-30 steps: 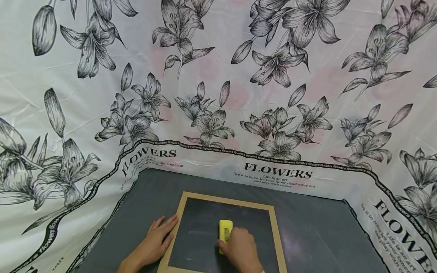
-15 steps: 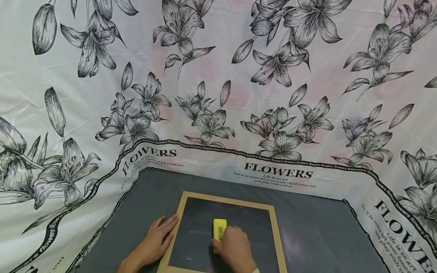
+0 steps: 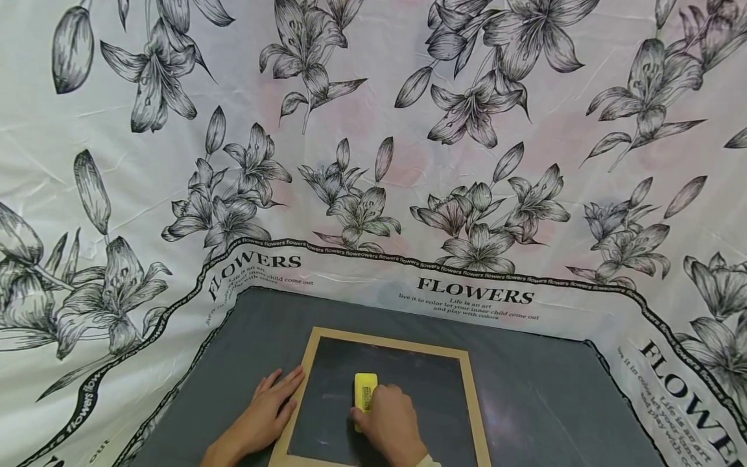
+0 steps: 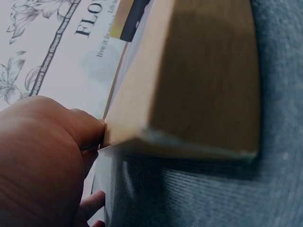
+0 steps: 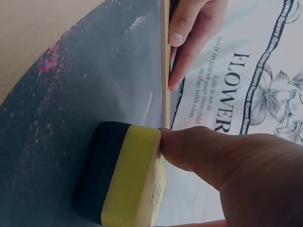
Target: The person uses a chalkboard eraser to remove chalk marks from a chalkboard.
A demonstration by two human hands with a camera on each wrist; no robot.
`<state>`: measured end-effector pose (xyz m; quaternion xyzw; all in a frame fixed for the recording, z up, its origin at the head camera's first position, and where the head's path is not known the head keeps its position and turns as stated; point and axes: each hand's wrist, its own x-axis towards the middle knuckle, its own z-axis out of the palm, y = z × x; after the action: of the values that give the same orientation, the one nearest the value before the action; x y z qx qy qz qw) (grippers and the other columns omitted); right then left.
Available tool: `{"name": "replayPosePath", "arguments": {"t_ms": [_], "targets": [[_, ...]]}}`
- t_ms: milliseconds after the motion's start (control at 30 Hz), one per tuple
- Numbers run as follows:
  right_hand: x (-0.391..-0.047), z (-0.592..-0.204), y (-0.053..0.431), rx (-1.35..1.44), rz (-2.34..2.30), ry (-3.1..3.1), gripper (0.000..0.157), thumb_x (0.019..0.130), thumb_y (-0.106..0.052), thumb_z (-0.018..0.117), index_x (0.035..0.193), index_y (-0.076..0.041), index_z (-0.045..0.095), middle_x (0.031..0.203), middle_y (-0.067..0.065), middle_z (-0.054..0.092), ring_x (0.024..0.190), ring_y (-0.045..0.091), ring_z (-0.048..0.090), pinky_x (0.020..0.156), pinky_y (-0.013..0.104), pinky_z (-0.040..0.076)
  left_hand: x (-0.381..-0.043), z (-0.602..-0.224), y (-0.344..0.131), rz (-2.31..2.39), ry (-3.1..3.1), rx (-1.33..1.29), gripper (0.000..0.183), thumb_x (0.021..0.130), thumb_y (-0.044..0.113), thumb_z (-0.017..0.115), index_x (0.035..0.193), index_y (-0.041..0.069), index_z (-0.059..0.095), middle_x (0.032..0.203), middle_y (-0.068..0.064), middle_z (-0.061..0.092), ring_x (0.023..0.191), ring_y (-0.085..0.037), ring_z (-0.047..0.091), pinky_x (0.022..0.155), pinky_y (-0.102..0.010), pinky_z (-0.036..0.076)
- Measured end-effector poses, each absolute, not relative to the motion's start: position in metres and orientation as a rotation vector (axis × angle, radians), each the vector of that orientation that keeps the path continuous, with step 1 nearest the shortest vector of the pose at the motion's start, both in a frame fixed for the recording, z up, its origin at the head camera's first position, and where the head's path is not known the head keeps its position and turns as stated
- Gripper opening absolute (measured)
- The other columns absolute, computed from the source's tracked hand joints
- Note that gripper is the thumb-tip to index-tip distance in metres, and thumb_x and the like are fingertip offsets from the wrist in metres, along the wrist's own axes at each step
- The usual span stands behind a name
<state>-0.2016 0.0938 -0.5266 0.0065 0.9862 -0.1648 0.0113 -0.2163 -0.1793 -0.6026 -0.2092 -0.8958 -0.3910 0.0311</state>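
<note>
A wood-framed chalkboard [image 3: 327, 389] lies on the dark grey cloth. My right hand [image 3: 390, 418] grips a yellow chalkboard eraser [image 3: 365, 384] near the middle of the board, thumb along its left side. In the right wrist view, the black felt side of the eraser [image 5: 137, 175] faces down against the board, which bears pink and white chalk specks. At the board's left edge, my left hand [image 3: 265, 412] rests its fairly straight fingers against the wooden frame [image 3: 301, 383]. Up close in the left wrist view, the left thumb [image 4: 87, 127] touches the frame's corner edge.
Dark grey cloth [image 3: 543, 402] surrounds the board on its left, right and far sides. White fabric [image 3: 373, 305] printed with lilies and the word FLOWERS rises behind and on both sides of the work surface.
My right hand has slid the eraser leftward across the chalkboard in a steady motion. The left hand and the board have stayed put.
</note>
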Motion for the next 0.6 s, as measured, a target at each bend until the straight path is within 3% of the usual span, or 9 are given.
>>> {"name": "replayPosePath", "arguments": {"t_ms": [600], "targets": [[-0.203,-0.524,0.075,-0.007,-0.551,3.056,0.051,0.084,-0.048,0.094,0.087,-0.001,0.074,0.079,0.008,0.058,0.067,0.023,0.056,0.061,0.044,0.056,-0.215,-0.591,-0.178,-1.183,-2.878,-0.595,0.056,0.109,0.016,0.067,0.163,0.006,0.054,0.173,-0.013,0.046,0.158,-0.062,0.03,0.119,-0.088,0.016]]}}
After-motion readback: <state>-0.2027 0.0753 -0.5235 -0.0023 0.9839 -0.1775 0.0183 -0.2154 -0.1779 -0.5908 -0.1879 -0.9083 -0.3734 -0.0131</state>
